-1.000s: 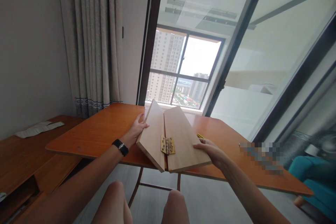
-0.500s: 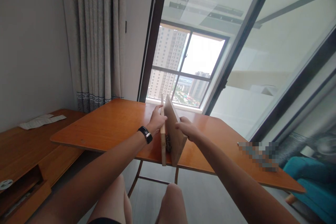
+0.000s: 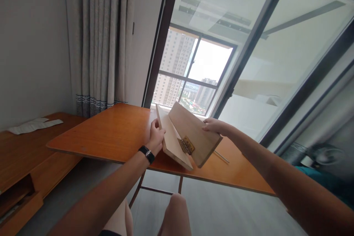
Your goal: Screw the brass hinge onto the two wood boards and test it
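Two pale wooden boards, a left board (image 3: 174,141) and a right board (image 3: 190,127), stand in a V over the table's near edge. A brass-coloured hinge (image 3: 188,145) joins them near their closer end. My left hand (image 3: 156,134), with a dark watch band on its wrist, is closed on the outer edge of the left board. At the far right edge of the other board, my right hand (image 3: 215,125) pinches it between thumb and fingers. A thin rod (image 3: 222,156) lies on the table, partly hidden behind the right board.
The orange-brown wooden table (image 3: 110,129) has rounded corners. To the left, a low wooden cabinet (image 3: 61,167) carries a crumpled white paper strip (image 3: 35,126). A grey curtain (image 3: 102,44) and a large glass door (image 3: 249,62) stand behind. A fan (image 3: 326,155) is at the right.
The boards have swung wider apart, bringing the hinge between them into clear view. My right hand has moved right with its board; my left hand has shifted slightly left.
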`<state>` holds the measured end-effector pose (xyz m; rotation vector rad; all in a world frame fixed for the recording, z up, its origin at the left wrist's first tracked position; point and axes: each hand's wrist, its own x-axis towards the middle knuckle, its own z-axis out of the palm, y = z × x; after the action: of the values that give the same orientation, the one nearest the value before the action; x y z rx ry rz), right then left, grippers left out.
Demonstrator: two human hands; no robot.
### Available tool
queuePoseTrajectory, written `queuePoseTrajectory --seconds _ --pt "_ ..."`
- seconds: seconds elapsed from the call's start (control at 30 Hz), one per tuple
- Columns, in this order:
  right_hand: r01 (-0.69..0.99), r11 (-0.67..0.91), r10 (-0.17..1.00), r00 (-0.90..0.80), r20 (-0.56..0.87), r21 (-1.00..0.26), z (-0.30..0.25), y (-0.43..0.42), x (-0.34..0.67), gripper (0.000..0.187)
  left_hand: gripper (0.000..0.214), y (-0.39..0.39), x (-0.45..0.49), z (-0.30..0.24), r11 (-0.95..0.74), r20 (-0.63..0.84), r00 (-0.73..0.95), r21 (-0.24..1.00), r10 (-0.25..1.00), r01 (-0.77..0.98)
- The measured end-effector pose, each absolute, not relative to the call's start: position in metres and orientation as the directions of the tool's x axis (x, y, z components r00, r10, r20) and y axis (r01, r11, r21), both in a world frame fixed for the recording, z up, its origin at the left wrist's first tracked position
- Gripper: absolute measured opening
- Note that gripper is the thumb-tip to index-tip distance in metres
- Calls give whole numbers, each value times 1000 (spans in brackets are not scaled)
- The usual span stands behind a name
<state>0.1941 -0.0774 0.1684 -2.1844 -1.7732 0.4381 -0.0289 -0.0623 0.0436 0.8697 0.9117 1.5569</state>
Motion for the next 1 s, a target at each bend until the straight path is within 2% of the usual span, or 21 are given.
queuePoseTrajectory --seconds 0.1,0.23,0.33,0.43,0.57,0.73,0.8,0.87,1.0 --pt "943 -221 974 226 -8 -248 184 -78 204 33 83 -74 -20 29 -80 -3 -167 867 986 -492" --pt "972 -234 967 233 106 -3 201 -83 201 33 85 -90 -10 14 -40 -83 -181 809 980 -586" --pt "965 -205 969 176 176 162 214 -89 188 25 85 -97 -8 8 -21 -143 -189 745 972 -667" --pt "949 -157 974 103 202 272 228 -91 173 24 86 -101 -8 7 -8 -190 -185 677 964 -736" --pt "926 -141 972 63 224 350 244 -87 161 29 77 -109 -6 5 29 -228 -135 598 964 -801" --pt "905 -137 972 44 232 402 253 -85 161 36 28 -125 -6 3 152 -228 34 525 973 -837" --pt "899 -140 972 45 232 415 252 -86 162 39 16 -130 -6 6 188 -233 77 506 970 -842" --pt "896 -141 972 45 229 422 252 -88 161 40 14 -133 -3 12 214 -245 101 490 964 -845" --pt "894 -123 975 29 220 430 254 -89 157 40 27 -135 5 23 227 -277 101 472 955 -852"
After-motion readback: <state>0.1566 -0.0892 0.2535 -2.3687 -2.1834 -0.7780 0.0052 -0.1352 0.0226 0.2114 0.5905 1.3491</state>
